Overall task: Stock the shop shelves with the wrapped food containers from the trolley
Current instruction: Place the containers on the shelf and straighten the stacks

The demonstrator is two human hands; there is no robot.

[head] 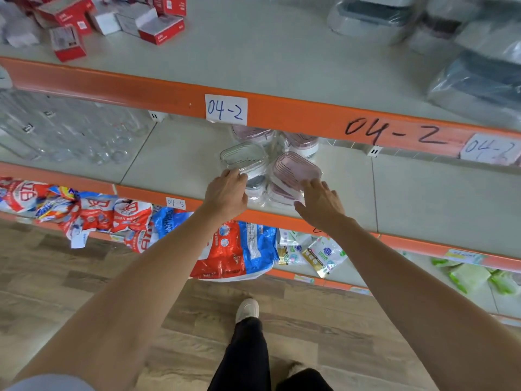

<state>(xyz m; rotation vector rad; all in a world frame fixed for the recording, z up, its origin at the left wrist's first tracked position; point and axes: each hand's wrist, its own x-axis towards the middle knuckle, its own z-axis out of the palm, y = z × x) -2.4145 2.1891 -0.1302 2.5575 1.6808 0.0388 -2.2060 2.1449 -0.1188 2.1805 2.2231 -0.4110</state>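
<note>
Bare forearms reach over the wooden floor (84, 277) to the middle shelf (423, 198). Left hand (225, 194) grasps the clear-lidded wrapped container (244, 158); right hand (320, 203), grip released, fingers spread, touches the pink-lidded wrapped container (294, 170). More wrapped containers (301, 142) sit behind, under the orange rail (127, 93).

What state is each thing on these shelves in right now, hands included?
Left hand: fingers on the clear-lidded container's near edge.
Right hand: open, fingers spread on the pink-lidded container.
Clear-lidded container: wrapped, lid on, atop a stack.
Pink-lidded container: wrapped, lid on, tilted.
Red boxes: jumbled on the top shelf.
</note>
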